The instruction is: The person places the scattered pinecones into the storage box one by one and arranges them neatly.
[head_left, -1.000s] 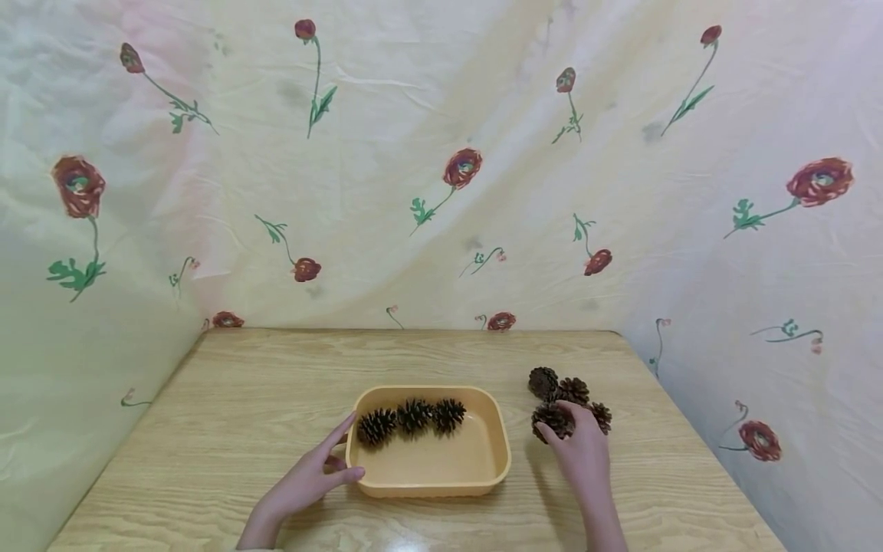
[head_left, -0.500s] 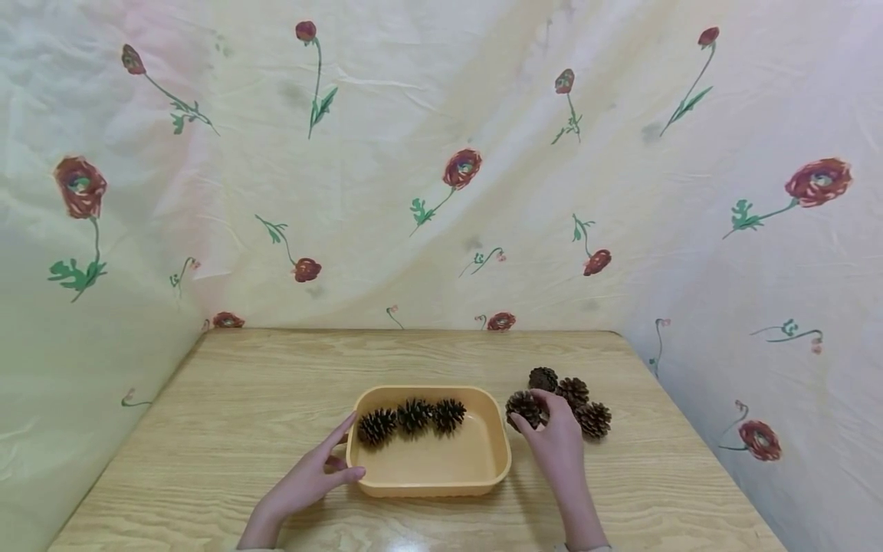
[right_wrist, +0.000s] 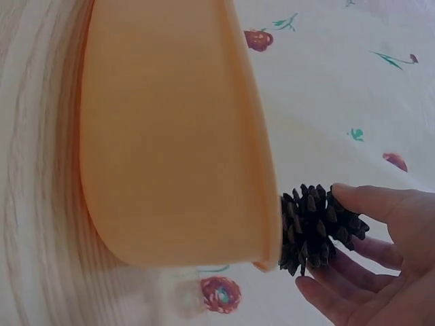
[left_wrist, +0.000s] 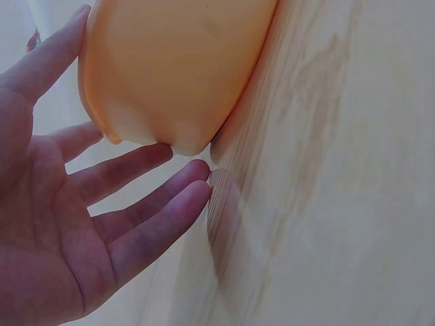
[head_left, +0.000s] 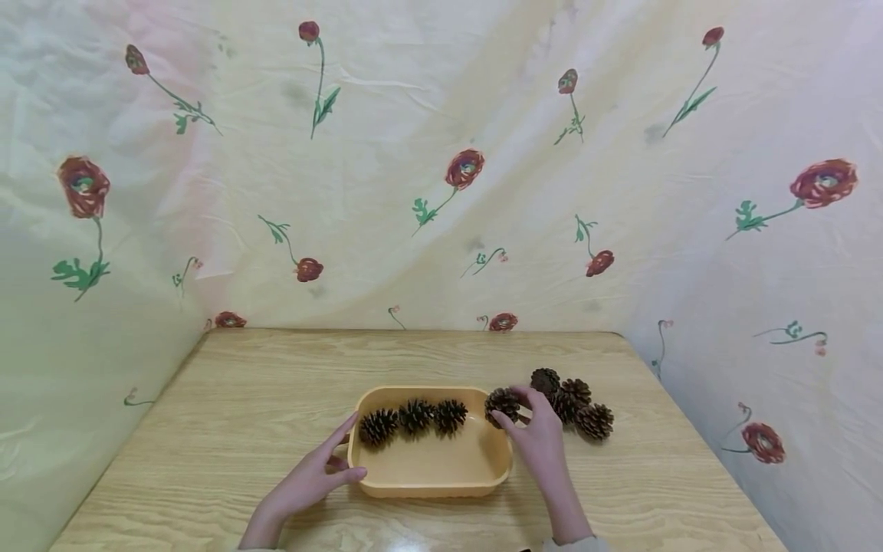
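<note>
A yellow rectangular plastic tray (head_left: pixel 429 489) stands on the table. Three dark pine cones lie in a row along its back side: one at the left (head_left: pixel 379 428), a middle pine cone (head_left: pixel 417 418) and a right-hand pine cone (head_left: pixel 451 417). My left hand (head_left: pixel 303 481) rests against the tray's left end, its fingers spread and nearly straight, with fingertips touching rim and wall in the left wrist view. Between thumb and fingers, my right hand (head_left: pixel 541 435) holds another pine cone (head_left: pixel 502 406) at the back right corner, level with the rim in the right wrist view (right_wrist: pixel 312 227).
Right of the tray, several more pine cones (head_left: pixel 595 422) sit close together on the wooden table (head_left: pixel 276 368). Floral cloth (head_left: pixel 386 192) hangs behind the table and along both sides.
My right hand has lifted a pine cone out of the group on the right and carried it left to the tray's rim. The left hand and tray stay in place.
</note>
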The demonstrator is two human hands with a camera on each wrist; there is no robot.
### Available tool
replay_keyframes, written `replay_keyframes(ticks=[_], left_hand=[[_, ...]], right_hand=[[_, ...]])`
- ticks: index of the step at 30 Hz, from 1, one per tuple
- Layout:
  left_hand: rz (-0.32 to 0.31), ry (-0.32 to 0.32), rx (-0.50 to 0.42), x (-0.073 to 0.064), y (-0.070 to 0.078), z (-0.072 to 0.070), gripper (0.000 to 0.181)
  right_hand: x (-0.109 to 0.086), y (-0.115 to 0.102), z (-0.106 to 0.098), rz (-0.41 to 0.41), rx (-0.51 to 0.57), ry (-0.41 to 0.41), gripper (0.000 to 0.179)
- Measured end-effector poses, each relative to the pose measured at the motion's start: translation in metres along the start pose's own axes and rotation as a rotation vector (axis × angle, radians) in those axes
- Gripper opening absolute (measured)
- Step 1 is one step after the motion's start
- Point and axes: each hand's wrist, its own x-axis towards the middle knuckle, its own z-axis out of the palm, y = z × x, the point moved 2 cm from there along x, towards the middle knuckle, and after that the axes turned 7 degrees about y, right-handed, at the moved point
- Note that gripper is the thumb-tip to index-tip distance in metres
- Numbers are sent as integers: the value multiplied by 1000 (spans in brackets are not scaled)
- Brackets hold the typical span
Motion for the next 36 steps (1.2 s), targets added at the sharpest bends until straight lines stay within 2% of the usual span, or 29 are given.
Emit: replay_keyframes(ticks=[5, 16, 26, 33, 36], left_hand=[[-5, -5, -7, 0, 0, 0, 87], [-9, -11, -15, 0, 0, 0, 87], [-10, -1, -7, 0, 0, 0, 87], [-18, -3, -5, 0, 0, -1, 87], [-24, -4, -9, 0, 0, -1, 86]], right_hand=[[0, 2, 9, 30, 73, -38, 53], [4, 9, 23, 23, 144, -94, 51], [12, 20, 30, 10, 106, -135, 48], [15, 23, 32, -58, 60, -104, 31], [15, 24, 32, -84, 41, -96, 29]])
